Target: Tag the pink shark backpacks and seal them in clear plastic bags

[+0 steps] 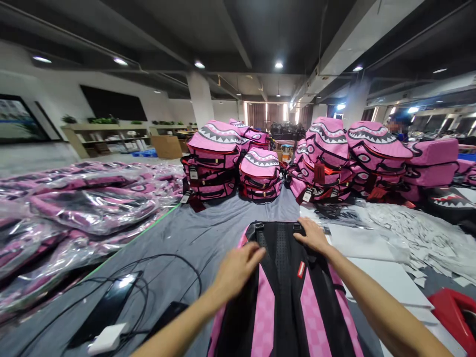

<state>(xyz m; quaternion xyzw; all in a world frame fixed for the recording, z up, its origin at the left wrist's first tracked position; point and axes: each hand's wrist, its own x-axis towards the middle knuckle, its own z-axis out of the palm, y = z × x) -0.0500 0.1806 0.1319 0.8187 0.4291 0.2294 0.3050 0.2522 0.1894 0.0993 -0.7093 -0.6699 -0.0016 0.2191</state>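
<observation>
A pink and black backpack (286, 302) lies back side up on the grey table cover (208, 233) right in front of me, its black mesh panel and straps facing up. My left hand (238, 270) rests on its left upper edge, fingers curled onto the black fabric. My right hand (314, 237) presses on the top right corner near the strap buckle, fingers bent over the edge.
Stacks of pink shark-mouth backpacks (260, 173) stand at the far end of the table. Backpacks sealed in clear plastic (82, 208) lie at the left. A phone (107, 307), a white charger (107, 338) and black cables sit near left. White paper scraps (416, 233) spread at right, beside a red object (451, 312).
</observation>
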